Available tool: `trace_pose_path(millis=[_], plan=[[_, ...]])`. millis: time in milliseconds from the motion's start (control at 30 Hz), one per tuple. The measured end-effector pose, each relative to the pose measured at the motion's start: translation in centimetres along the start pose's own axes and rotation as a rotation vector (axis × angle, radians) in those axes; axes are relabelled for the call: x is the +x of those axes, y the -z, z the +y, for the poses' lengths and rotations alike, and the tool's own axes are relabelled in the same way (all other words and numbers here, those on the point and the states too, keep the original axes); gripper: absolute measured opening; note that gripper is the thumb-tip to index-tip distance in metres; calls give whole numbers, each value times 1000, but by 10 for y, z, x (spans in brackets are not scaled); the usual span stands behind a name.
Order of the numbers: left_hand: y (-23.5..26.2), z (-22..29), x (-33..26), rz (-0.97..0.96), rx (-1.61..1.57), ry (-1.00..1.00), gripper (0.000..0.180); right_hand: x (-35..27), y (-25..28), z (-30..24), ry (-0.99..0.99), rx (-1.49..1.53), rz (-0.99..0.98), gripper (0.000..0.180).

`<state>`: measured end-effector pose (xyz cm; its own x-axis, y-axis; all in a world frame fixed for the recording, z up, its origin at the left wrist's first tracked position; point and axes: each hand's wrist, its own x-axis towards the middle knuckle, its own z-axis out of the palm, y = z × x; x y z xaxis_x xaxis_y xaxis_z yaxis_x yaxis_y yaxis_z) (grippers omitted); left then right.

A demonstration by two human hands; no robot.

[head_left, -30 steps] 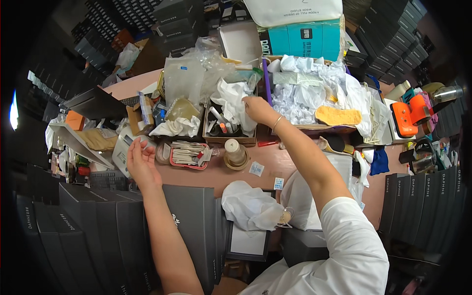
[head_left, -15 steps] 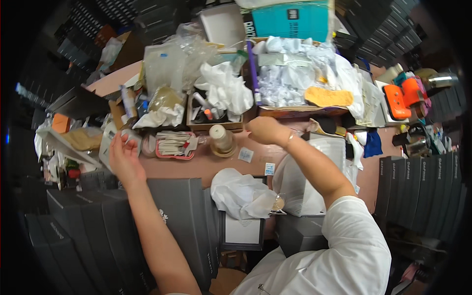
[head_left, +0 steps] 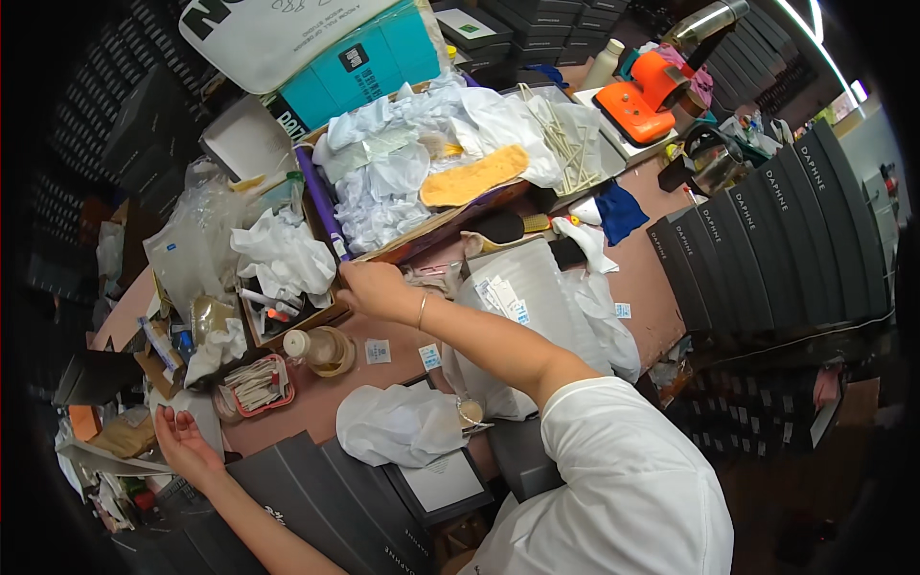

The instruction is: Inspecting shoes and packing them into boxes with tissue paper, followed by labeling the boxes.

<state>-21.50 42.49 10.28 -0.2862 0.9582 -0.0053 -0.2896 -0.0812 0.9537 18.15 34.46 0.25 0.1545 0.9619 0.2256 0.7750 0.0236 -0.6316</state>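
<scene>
My right hand point(head_left: 379, 290) is at the near left corner of a carton point(head_left: 412, 247) of crumpled white tissue, next to a small open box point(head_left: 333, 312). Its fingers are curled together, and whatever they might hold is hidden. Farther left, my left hand point(head_left: 187, 448) is palm up, fingers loosely bent and apart, with nothing in it. Between the hands stand a red-rimmed tray point(head_left: 286, 388) of thin white strips and a round jar point(head_left: 331, 352) with a white-capped bottle. White tissue point(head_left: 398, 424) lies in front, partly over a dark open shoebox point(head_left: 441, 486).
Dark grey shoeboxes point(head_left: 767, 230) are stacked at the right, and more point(head_left: 316, 489) stand at the near left. A yellow insole point(head_left: 474, 175) rests on the carton. White foam wrap point(head_left: 522, 307) lies under my right forearm. An orange device point(head_left: 637, 105) stands at the back right.
The view has turned right and tilted, bringing more of the right-hand shoeboxes into sight. My right hand remains near the boxes, and my left hand is still raised and empty.
</scene>
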Motion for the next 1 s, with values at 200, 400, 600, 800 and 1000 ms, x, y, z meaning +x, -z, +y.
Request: trace_pose_path(millis=[200, 400, 600, 800, 1000], plan=[[16, 2, -2, 21, -11, -38, 29, 29, 1, -23, -33, -8, 42, 38], [-45, 13, -29, 113, -5, 21, 24, 61, 18, -21, 59, -415, -182, 100], [-39, 17, -37, 100, 14, 5, 23, 90, -31, -27, 382, -553, -202, 59], [-39, 16, -38, 99, 10, 26, 23, 162, 0, -14, 196, -197, -167, 29], [-41, 17, -38, 109, 19, 26, 23, 173, 4, -17, 253, -350, -138, 28]])
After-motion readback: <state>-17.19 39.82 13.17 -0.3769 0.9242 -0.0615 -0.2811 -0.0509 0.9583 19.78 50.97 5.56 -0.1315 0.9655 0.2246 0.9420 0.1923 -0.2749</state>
